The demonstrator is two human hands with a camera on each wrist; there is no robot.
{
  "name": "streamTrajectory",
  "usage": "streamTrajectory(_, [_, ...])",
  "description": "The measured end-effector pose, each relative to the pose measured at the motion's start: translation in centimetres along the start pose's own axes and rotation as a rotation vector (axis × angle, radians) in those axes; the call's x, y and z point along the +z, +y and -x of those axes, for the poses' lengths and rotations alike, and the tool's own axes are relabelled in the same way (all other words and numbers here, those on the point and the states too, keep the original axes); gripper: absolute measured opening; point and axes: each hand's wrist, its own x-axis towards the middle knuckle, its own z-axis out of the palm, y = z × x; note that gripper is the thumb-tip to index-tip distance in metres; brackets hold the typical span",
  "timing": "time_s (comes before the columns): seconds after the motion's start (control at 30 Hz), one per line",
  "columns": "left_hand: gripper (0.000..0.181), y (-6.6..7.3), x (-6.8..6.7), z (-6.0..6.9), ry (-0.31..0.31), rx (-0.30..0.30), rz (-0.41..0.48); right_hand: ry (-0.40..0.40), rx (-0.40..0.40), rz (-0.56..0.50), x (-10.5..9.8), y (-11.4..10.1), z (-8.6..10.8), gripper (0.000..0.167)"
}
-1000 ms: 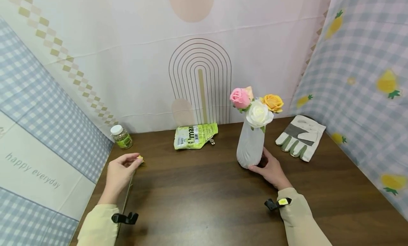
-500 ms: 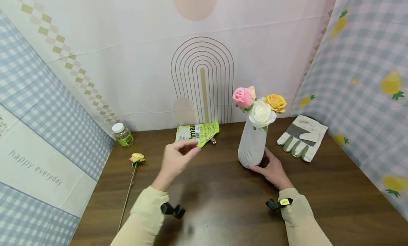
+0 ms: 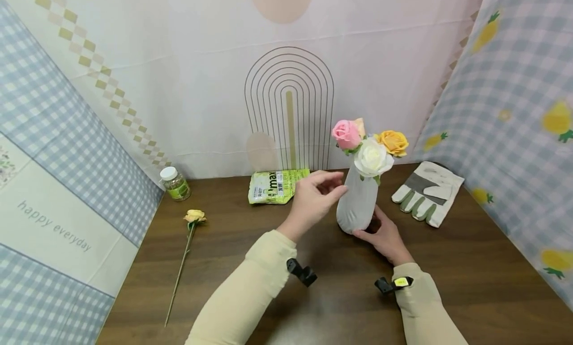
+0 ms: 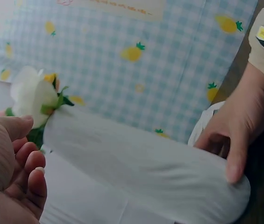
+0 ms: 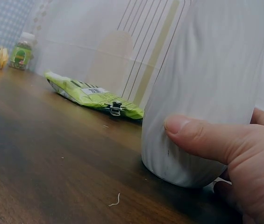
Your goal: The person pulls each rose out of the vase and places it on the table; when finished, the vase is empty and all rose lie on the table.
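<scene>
A white vase (image 3: 356, 201) stands upright at the right, with a pink rose (image 3: 346, 134), a white rose (image 3: 373, 157), an orange rose (image 3: 392, 142) and a peach bloom in its top. My right hand (image 3: 386, 237) grips the vase's base; in the right wrist view the thumb of that hand (image 5: 248, 158) lies on the vase (image 5: 206, 88). Beside the vase's upper part is my left hand (image 3: 313, 198), fingers loosely bent and holding nothing. The left wrist view shows this hand (image 4: 10, 172) near the white rose (image 4: 32, 95). A yellow rose (image 3: 195, 216) lies on the table at the left.
A lidded jar (image 3: 175, 184) stands at the back left of the wooden table (image 3: 224, 255). The green packet (image 3: 273, 186) lies at the back middle, its clip showing in the right wrist view (image 5: 115, 108). A white and grey glove (image 3: 428, 192) lies at the right.
My left hand has moved right from the yellow rose, past the front of the green packet, to the vase. The yellow rose lies where it was let go. My right hand stays on the vase.
</scene>
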Motion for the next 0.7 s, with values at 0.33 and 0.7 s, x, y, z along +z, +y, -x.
streamTrajectory(0.33, [0.024, -1.4, 3.4, -3.1, 0.0, 0.014, -0.023, -0.01, 0.015, -0.022, -0.1, 0.0, -0.1, 0.091])
streamTrajectory(0.7, [0.025, -1.0, 6.0, -3.4, 0.142, -0.027, -0.163, -0.003, 0.025, -0.006, 0.0, 0.1, 0.0, 0.091])
